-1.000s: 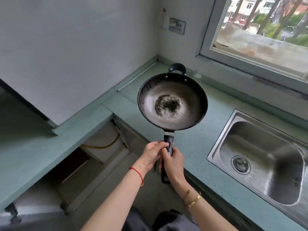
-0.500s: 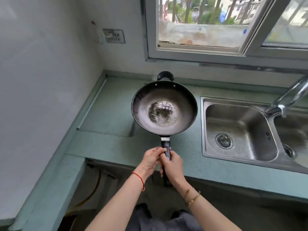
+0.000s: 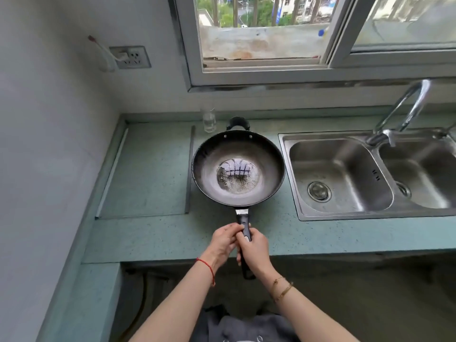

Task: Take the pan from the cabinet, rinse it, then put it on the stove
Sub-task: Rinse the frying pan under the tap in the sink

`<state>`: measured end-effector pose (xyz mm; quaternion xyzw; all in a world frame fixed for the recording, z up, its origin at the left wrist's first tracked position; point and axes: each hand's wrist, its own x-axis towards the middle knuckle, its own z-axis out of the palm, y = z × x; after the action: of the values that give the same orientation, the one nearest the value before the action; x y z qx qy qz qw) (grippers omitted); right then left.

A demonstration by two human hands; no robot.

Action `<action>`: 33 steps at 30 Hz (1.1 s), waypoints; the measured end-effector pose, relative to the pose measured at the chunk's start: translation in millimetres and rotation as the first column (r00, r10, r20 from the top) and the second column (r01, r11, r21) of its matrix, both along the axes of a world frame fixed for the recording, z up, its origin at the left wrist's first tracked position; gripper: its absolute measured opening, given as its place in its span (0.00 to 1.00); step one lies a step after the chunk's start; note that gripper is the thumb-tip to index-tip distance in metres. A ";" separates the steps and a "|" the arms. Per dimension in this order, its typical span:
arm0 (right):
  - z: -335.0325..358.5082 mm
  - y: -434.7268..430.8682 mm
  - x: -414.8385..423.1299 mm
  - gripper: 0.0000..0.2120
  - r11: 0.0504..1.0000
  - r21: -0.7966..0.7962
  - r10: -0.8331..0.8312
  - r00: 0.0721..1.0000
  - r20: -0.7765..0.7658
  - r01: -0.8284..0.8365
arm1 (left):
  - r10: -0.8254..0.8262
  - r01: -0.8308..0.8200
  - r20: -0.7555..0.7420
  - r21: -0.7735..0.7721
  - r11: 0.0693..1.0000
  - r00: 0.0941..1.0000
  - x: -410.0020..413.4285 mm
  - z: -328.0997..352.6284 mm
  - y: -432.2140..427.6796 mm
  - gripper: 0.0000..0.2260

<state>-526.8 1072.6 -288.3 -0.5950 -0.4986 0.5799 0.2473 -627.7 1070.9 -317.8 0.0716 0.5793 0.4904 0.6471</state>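
A dark round pan (image 3: 261, 154) with a worn, speckled centre is held level above the green counter, just left of the sink. Its long black handle points toward me. My left hand (image 3: 223, 241) and my right hand (image 3: 255, 250) are both wrapped around that handle, side by side. A small loop handle sits on the pan's far rim. The steel double sink (image 3: 345, 178) lies to the pan's right, with a curved tap (image 3: 404, 112) over it. No water runs from the tap. No stove is in view.
A green stone counter (image 3: 153, 238) runs along the wall, with a shallow recessed rectangle (image 3: 148, 169) at left. A clear glass (image 3: 209, 119) stands behind the pan. A wall socket (image 3: 130, 56) and a window (image 3: 261, 28) are above. Open space lies under the counter.
My view has swung right from the counter's left corner to face the window and sink. The pan, still held by both hands, now sits beside the left sink basin.
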 end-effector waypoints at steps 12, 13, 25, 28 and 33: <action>-10.5 -1.1 6.2 0.08 0.999 -0.042 -0.019 1.000 -0.022 0.019 | 0.002 -0.001 0.016 -0.050 0.999 1.000 5.7 -8.8 -0.9 0.15; -10.9 -1.0 6.4 0.08 0.999 -0.045 -0.017 1.000 -0.023 0.016 | 0.003 -0.002 0.022 -0.050 0.999 1.000 5.3 -8.3 -1.5 0.14; -7.6 10.6 15.1 0.05 0.949 -0.304 0.002 0.968 -0.253 -0.081 | -0.172 0.166 -0.101 -0.058 0.984 0.980 -2.6 0.0 -3.1 0.05; -5.1 13.4 18.8 0.05 0.933 -0.339 0.027 0.965 -0.263 -0.118 | -0.200 0.191 -0.161 -0.067 0.979 0.967 0.7 1.7 -2.7 0.05; -6.4 17.0 19.8 0.09 0.880 -0.458 -0.061 0.925 -0.375 -0.128 | -0.236 0.225 -0.298 -0.071 0.972 0.925 10.1 9.2 -7.0 0.05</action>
<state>-507.0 1089.7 -294.7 -0.5054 -0.2946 0.7919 0.1752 -617.6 1063.9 -308.6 0.2022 0.6682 0.3836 0.6046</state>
